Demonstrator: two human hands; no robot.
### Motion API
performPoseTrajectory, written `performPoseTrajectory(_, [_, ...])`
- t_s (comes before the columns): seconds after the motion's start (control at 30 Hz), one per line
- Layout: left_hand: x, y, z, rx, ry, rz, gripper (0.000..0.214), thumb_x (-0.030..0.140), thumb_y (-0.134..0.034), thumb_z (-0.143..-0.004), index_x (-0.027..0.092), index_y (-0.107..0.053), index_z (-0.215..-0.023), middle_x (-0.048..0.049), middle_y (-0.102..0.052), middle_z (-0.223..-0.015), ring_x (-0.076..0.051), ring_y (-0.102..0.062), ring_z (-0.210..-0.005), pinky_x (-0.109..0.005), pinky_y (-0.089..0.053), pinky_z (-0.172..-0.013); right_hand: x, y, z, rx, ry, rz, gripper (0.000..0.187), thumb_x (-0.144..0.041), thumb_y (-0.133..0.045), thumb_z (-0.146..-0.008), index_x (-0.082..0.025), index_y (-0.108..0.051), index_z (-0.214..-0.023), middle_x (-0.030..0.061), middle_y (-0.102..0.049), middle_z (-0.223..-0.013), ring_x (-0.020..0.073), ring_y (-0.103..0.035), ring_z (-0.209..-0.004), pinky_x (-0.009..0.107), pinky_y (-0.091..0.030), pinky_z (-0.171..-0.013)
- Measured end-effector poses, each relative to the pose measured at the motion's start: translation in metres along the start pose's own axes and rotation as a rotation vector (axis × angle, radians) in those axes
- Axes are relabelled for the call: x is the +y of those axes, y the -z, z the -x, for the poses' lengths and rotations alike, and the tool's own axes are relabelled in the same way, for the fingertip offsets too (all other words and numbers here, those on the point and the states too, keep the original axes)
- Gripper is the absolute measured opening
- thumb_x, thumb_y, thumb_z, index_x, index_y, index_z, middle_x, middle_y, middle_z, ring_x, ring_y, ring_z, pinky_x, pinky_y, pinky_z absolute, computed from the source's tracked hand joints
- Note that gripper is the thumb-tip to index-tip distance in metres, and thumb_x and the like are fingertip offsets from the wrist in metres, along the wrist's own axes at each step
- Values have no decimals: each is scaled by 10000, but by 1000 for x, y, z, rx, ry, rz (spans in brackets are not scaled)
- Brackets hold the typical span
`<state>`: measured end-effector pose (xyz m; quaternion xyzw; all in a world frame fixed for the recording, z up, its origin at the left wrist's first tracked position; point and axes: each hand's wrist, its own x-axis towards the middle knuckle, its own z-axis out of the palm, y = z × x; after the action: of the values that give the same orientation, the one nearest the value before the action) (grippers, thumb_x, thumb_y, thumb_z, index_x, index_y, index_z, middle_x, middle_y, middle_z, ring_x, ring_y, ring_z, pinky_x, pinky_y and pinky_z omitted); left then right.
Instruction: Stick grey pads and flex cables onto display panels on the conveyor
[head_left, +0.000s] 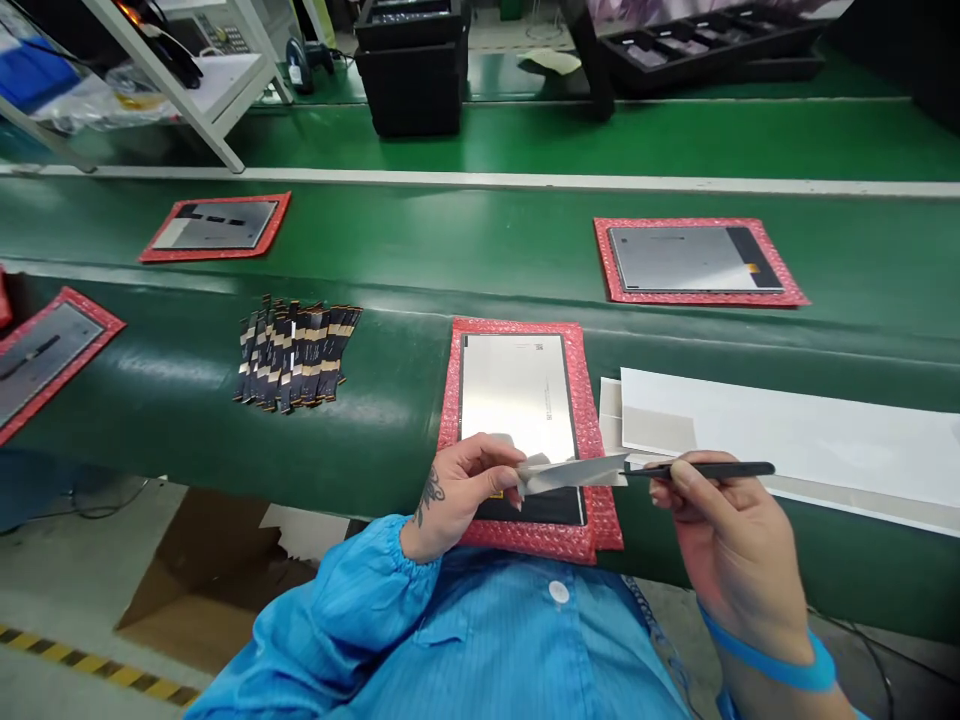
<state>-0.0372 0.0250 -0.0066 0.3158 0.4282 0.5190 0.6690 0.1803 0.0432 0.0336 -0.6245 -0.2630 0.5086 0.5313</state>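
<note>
My left hand [472, 490] pinches one end of a grey adhesive strip [574, 473] with pale backing. In my right hand [739, 530] is a pair of black tweezers [705, 470], whose tips meet the strip's other end. Both hands are above a display panel [510, 390] with a silvery back and a dark lower band. The panel lies on red bubble wrap [589, 400] at the table's front edge; the strip and my left hand cover part of it. Right of the panel lie white backing sheets [787, 425] with grey strips.
A pile of dark flex cables [296, 352] lies left of the panel. Other wrapped panels rest on the green belt: one at right [690, 260], one at far left [45, 360], another at back left [217, 225]. Black bins [412, 80] stand behind. A cardboard box [202, 580] is on the floor.
</note>
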Motion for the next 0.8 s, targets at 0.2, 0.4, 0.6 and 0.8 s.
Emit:
performPoseTrajectory(0.2, [-2, -2, -1, 28, 51, 5, 546, 666, -827, -650, 145, -756, -795, -24, -650, -628, -136, -609, -547, -279, -520, -565, 2, -1, 0, 30, -96, -26, 517, -457, -985, -351, -185, -664, -652, -5, -624, -591, 115, -585, -491, 203, -528, -476])
performPoseTrajectory(0.4, [1, -2, -1, 174, 81, -116, 322, 437, -870, -680, 155, -761, -793, -17, -679, -704, -126, -617, -605, -246, -534, -597, 4, -3, 2, -3, -45, -31, 507, -466, -988, -394, -190, -663, -668, -17, -624, -582, 112, -595, -476, 205, -535, -481])
performPoseTrajectory(0.6, [-2, 2, 10, 268, -78, -424, 243, 278, -767, -763, 167, -756, -979, 2, -678, -687, -124, -612, -606, -235, -529, -608, 36, 14, 13, -6, 162, 103, 407, -503, -912, -632, -226, -663, -797, -14, -695, -678, 152, -667, -543, 248, -582, -535])
performPoseTrajectory(0.8, [-21, 6, 38, 234, -237, -740, 332, 180, -658, -844, 194, -667, -1176, 35, -685, -699, -102, -635, -608, -206, -540, -620, 64, 27, 27, -50, 132, 224, 405, -541, -856, -707, -201, -659, -804, 23, -719, -665, 184, -700, -547, 270, -613, -526])
